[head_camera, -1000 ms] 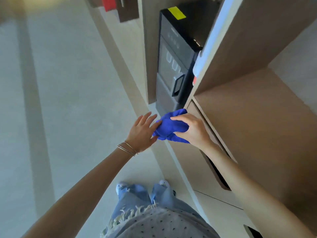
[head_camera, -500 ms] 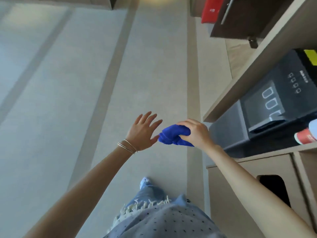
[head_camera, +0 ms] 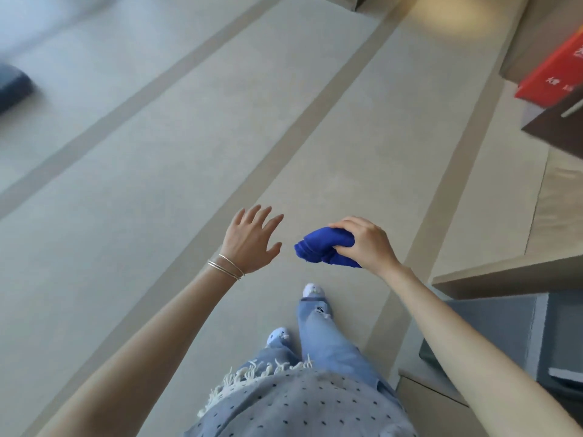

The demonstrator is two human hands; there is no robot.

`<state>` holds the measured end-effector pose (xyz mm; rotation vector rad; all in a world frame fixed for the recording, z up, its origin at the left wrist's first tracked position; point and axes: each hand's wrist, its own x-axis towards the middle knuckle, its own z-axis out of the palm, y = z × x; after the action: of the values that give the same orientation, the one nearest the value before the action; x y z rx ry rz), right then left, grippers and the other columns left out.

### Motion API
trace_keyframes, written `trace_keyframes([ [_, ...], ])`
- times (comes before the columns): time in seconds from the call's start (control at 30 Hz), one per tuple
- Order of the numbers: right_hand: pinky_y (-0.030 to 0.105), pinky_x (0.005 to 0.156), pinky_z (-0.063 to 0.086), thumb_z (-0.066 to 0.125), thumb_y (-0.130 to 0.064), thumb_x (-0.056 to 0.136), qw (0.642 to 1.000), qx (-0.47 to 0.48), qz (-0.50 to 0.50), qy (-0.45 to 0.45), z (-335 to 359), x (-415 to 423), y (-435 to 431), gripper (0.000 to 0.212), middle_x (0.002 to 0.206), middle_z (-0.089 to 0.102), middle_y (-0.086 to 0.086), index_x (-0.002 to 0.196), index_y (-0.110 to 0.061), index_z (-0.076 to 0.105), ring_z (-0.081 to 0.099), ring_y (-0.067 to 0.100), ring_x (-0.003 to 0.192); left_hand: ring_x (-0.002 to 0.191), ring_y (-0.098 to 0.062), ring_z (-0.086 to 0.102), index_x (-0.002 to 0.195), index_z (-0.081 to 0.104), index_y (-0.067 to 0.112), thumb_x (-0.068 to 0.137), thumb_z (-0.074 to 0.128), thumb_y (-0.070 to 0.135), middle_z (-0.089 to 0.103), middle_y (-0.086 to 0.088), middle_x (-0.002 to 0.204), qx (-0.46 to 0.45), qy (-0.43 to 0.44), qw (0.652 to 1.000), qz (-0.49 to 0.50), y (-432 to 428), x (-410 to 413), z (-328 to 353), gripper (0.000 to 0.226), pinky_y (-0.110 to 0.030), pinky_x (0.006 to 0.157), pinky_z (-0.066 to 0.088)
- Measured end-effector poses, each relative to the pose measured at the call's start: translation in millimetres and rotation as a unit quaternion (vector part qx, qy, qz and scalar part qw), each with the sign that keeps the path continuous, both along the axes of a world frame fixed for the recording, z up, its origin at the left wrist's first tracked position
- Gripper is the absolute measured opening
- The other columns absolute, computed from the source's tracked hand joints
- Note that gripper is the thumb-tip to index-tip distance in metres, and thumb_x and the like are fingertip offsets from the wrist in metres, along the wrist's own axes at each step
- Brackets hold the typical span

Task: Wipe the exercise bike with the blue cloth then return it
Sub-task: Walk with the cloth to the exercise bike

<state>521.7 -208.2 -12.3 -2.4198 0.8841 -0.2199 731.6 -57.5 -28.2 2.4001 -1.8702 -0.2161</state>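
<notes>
**Blue cloth bunched in the right hand, over open floor**

From my remote seat I look straight down past the person's chest. The right hand (head_camera: 362,241) has its grip clamped on the blue cloth (head_camera: 318,249) — fingers curled over the top, the cloth wadded into a ball, with a folded end poking out toward the left. The left hand (head_camera: 252,238) is beside it, close but not touching the cloth; its grip is apart, fingers spread and palm facing down, holding nothing. Two thin bracelets (head_camera: 225,267) circle the left wrist.

Both hands hang in the air above a pale floor (head_camera: 189,152) crossed by darker strips that run diagonally through the view. Below the hands I see light blue jeans (head_camera: 325,339) and the toes of two pale shoes (head_camera: 313,290), one foot ahead of the other. A dotted grey top with a white fringe (head_camera: 284,402) fills the bottom edge.

At the right side stands a wooden shelf unit (head_camera: 504,275), with a grey box-like object (head_camera: 492,332) under its top board — I cannot tell what it is. Farther up on the right, a red sign (head_camera: 555,70) sits against a dark panel. A dark, blurred shape (head_camera: 12,89) lies at the far left edge. I see no exercise bike in this view.
</notes>
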Motion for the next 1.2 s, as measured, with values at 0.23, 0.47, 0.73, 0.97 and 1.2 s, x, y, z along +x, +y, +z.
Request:
trace_keyframes([
  [0.23, 0.030, 0.078, 0.048, 0.066, -0.012, 0.070, 0.997, 0.015, 0.079, 0.018, -13, 74, -50, 0.037, 0.101, 0.068, -0.009, 0.104, -0.025, 0.067, 0.060, 0.017, 0.095, 0.138, -0.033, 0.031, 0.140, 0.038, 0.020, 0.087, 0.052, 0.044, 0.039, -0.012, 0.147, 0.032, 0.002, 0.991, 0.133, -12, 52, -14, 0.060, -0.048, 0.114, 0.023],
  [0.47, 0.033, 0.080, 0.049, 0.065, -0.012, 0.071, 0.989, 0.014, 0.145, 0.029, -6, 150, -138, 0.035, 0.102, 0.068, -0.008, 0.103, -0.025, 0.067, 0.061, 0.017, 0.097, 0.141, -0.031, 0.025, 0.143, 0.033, 0.022, 0.088, 0.050, 0.044, 0.034, -0.011, 0.149, 0.036, -0.006, 0.974, 0.224, -72, 105, -7, 0.062, -0.048, 0.115, 0.018],
  [0.73, 0.027, 0.079, 0.045, 0.066, -0.013, 0.071, 0.985, 0.037, 0.167, 0.013, 4, 214, -206, 0.033, 0.102, 0.067, -0.011, 0.102, -0.026, 0.067, 0.059, 0.013, 0.097, 0.142, -0.031, 0.023, 0.143, 0.032, 0.022, 0.088, 0.050, 0.044, 0.031, -0.010, 0.151, 0.040, 0.001, 0.962, 0.270, -129, 139, -5, 0.062, -0.048, 0.116, 0.017],
  [0.97, 0.033, 0.081, 0.049, 0.065, -0.014, 0.071, 0.979, 0.036, 0.196, 0.049, -10, 254, -226, 0.036, 0.106, 0.066, -0.011, 0.105, -0.027, 0.066, 0.058, 0.013, 0.101, 0.143, -0.030, 0.021, 0.146, 0.026, 0.023, 0.090, 0.047, 0.045, 0.028, -0.010, 0.153, 0.062, 0.014, 0.960, 0.274, -152, 181, -17, 0.064, -0.047, 0.117, 0.016],
  [1.2, 0.033, 0.079, 0.049, 0.065, -0.014, 0.071, 0.980, 0.015, 0.193, 0.044, -8, 347, -251, 0.036, 0.104, 0.066, -0.011, 0.105, -0.026, 0.067, 0.059, 0.015, 0.099, 0.143, -0.030, 0.019, 0.147, 0.023, 0.024, 0.090, 0.046, 0.045, 0.026, -0.010, 0.154, 0.045, 0.016, 0.962, 0.270, -179, 273, -18, 0.065, -0.047, 0.117, 0.015],
])
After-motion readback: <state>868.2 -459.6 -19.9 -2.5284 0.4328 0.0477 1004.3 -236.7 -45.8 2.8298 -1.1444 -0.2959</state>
